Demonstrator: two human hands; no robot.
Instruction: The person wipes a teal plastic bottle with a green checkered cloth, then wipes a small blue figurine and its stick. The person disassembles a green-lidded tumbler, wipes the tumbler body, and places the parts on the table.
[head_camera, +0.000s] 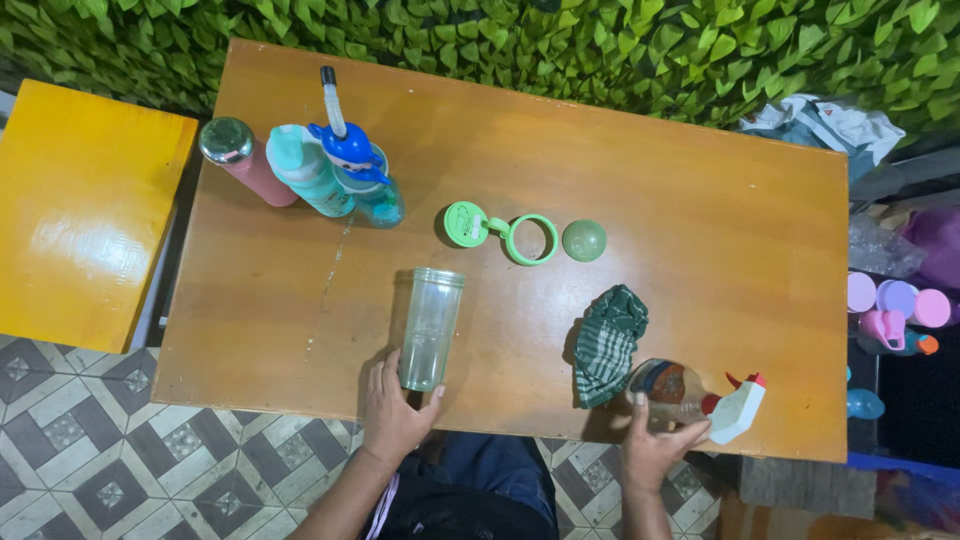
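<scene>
My left hand (392, 412) grips the base of a clear, open plastic bottle (431, 326) that stands on the brown wooden table (680, 190). Over near the front right edge, my right hand (655, 446) holds a spray bottle (690, 398) with a white and red trigger head, lying tilted. A green checked cloth (606, 344) lies crumpled between the two bottles. Beyond them lie a green flip lid with a ring (505, 234) and a round green cap (584, 240).
At the table's back left stand a pink bottle (245, 157), a teal bottle (308, 170) and a blue bottle with a straw (358, 168). A yellow table (85, 215) is to the left, a leafy green wall behind, and several plastic items (897, 310) to the right.
</scene>
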